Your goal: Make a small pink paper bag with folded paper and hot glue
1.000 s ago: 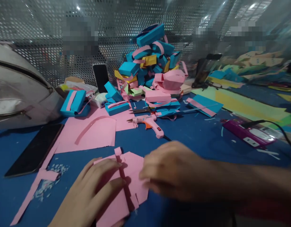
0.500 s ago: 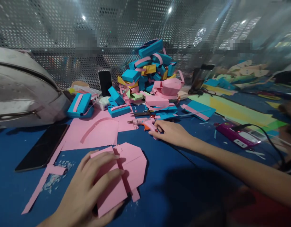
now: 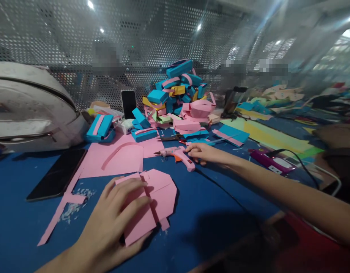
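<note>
My left hand is closed around a folded pink paper piece, with fingers across its top and the thumb beneath. A wider pink paper shape with cut corners and a small tab adjoins its right side; whether they are joined I cannot tell. A pink glue gun with an orange trigger lies on the blue table, nozzle to the left. Just right of its rear end is my right hand, fingers loosely bent and apart, not wrapped around the handle. Scissors lie behind the gun.
Blue, yellow and pink paper boxes are heaped at the back. A black phone, pink sheets and a white bag are at left. A purple power strip and another person's arm are at right.
My right hand has let go of the glue gun's handle and drawn slightly right. My left hand still holds the folded pink paper. The camera view has shifted a little.
</note>
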`<state>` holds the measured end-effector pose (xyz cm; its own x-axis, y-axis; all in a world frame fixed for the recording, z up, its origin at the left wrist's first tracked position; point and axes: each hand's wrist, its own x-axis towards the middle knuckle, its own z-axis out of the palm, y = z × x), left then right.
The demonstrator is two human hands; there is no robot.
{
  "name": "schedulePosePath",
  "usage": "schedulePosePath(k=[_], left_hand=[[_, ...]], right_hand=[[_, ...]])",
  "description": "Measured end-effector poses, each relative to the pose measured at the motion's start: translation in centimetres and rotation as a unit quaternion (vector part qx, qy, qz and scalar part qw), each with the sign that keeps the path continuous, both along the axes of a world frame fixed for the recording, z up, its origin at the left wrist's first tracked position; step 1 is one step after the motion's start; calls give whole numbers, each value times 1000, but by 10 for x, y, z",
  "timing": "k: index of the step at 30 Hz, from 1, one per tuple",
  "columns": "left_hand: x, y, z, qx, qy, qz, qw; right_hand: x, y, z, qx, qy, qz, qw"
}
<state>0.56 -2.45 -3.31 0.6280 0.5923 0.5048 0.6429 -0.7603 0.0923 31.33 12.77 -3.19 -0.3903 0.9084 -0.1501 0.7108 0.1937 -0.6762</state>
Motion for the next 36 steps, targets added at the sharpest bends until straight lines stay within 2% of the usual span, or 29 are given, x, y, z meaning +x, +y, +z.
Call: schedulePosePath(k=[4,9,12,18,26,36], left_hand=[[1,0,0,2,-5,1,1000],[2,-1,-2,5,-5,5,1000],[1,-2,-2,4,-3,5,1000],[-2,-4,1,0,31,3,1000],[-2,-2,2,9,27,28,999],[-3,2,-2,-22,-18,61,998]], right_hand=[[-3,1,4,-19,-15,13,1000],[-16,0,3,16,-67,20,997],[-21,-1,2,18,-61,10,998],[-13,-8,-2,-41,60,-20,997],[-7,-35,3,-74,264,-26,961],[-9,-46,14,-135,323,29,936]])
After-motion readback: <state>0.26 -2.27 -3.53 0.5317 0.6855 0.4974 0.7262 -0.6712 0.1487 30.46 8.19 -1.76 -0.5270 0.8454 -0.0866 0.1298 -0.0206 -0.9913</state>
